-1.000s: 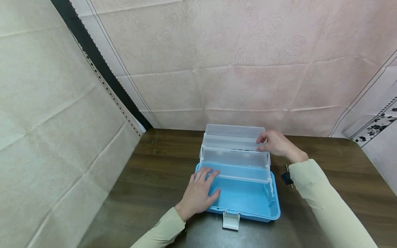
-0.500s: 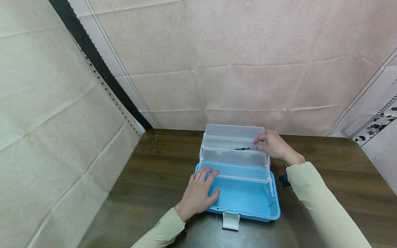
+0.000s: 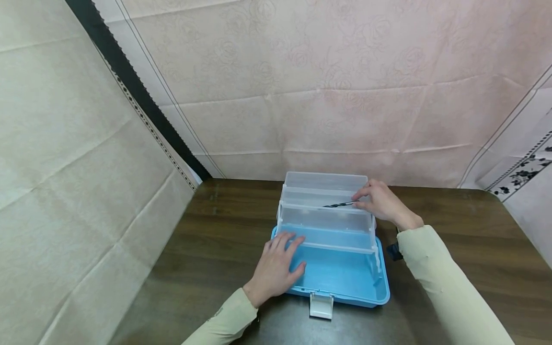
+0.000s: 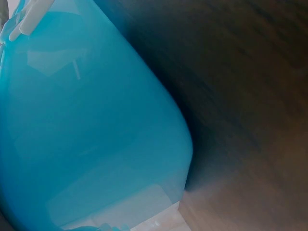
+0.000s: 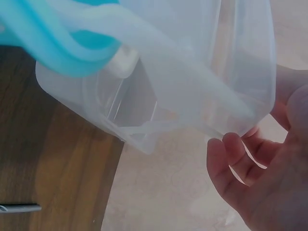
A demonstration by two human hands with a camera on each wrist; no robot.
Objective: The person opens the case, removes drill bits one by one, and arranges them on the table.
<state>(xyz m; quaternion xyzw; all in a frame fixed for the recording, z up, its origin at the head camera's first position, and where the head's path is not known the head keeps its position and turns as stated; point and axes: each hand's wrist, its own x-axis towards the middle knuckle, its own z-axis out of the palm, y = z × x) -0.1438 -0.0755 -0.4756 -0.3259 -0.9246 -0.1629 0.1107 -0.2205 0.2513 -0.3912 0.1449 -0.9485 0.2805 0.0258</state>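
Note:
A blue toolbox [image 3: 336, 270] stands open on the wooden table, with frosted clear trays fanned out in tiers toward the back. My left hand [image 3: 273, 268], fingers spread, rests at its left side; the left wrist view shows the blue wall [image 4: 106, 115] close up. Over the upper tray [image 3: 310, 197], my right hand [image 3: 379, 201] pinches one end of a slim dark drill bit [image 3: 336, 205]. The spiral part of the bit points left and lies nearly level. In the right wrist view, the curled fingers [image 5: 219, 168] show beside the clear tray [image 5: 245, 62], and the bit is hidden.
A white latch [image 3: 321, 306] hangs down at the toolbox's front. Brown wooden tabletop [image 3: 207, 249] surrounds the box. Pale patterned cloth [image 3: 327, 96] hangs behind the table, and more cloth [image 3: 77, 182] runs along the left.
My right hand has moved slightly left. The drill bit, barely showing before, has come into view and tilted up a little at its right end. My left hand stays still.

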